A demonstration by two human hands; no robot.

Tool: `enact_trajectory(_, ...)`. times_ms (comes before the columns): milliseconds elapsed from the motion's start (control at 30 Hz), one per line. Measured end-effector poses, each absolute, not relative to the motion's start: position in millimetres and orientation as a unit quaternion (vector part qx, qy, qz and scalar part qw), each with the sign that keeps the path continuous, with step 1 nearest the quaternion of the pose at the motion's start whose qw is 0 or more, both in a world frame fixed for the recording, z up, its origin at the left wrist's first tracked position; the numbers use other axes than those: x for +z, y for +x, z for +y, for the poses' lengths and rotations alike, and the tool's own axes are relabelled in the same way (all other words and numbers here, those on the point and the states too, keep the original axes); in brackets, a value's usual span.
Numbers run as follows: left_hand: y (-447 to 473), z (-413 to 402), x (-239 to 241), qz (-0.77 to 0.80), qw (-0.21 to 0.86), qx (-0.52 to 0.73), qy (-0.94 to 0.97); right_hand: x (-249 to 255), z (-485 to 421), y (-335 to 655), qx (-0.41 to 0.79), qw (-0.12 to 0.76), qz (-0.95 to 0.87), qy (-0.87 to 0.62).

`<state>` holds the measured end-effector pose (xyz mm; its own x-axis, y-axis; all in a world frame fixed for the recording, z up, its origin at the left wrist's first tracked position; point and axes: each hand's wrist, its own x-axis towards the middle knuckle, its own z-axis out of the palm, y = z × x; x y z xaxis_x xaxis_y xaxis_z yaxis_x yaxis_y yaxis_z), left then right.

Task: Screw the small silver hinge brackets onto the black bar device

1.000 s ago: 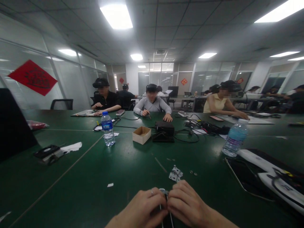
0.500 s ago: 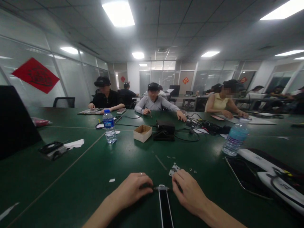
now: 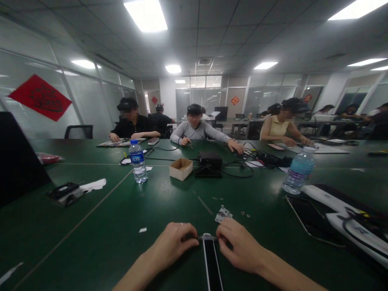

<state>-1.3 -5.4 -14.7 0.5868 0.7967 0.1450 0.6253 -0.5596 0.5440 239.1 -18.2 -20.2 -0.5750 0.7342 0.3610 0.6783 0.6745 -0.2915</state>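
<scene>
A long black bar with pale edges [image 3: 212, 264] runs from the table toward my body, with a small metal crosspiece [image 3: 207, 237] at its far end. My left hand [image 3: 176, 242] pinches the left tip of that crosspiece between thumb and fingers; a ring shows on one finger. At the opposite tip, my right hand [image 3: 238, 244] is closed in a similar pinch. Just beyond my right fingertips lies a small metal plate with holes [image 3: 223, 214]. Two little rings [image 3: 245, 214], perhaps nuts or washers, rest to its right. My fingers partly hide the crosspiece ends.
A small open box [image 3: 181, 169] stands ahead, beside a black device [image 3: 209, 165] with cables. Water bottles stand at left [image 3: 138, 162] and right [image 3: 299, 171]. A phone [image 3: 312, 220] and white equipment [image 3: 351, 226] lie at right. Co-workers sit across the green table [image 3: 121, 226].
My right hand has moved left from near the metal plate to the crosspiece's right tip. My left fingers have closed in on its left tip. The view has shifted slightly.
</scene>
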Motion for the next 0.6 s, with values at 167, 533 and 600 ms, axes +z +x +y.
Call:
enact_trajectory(167,4,-6,-25,0.423,0.225,0.211,0.852,-21,-17,239,0.063,0.235,-0.885,-0.396)
enact_trajectory(533,8,-9,-12,0.439,0.226,0.186,0.849,-19,-19,239,0.068,0.227,-0.886,-0.399)
enact_trajectory(600,7,-9,-12,0.438,0.219,0.181,0.853,-18,-18,239,0.075,0.226,-0.886,-0.399)
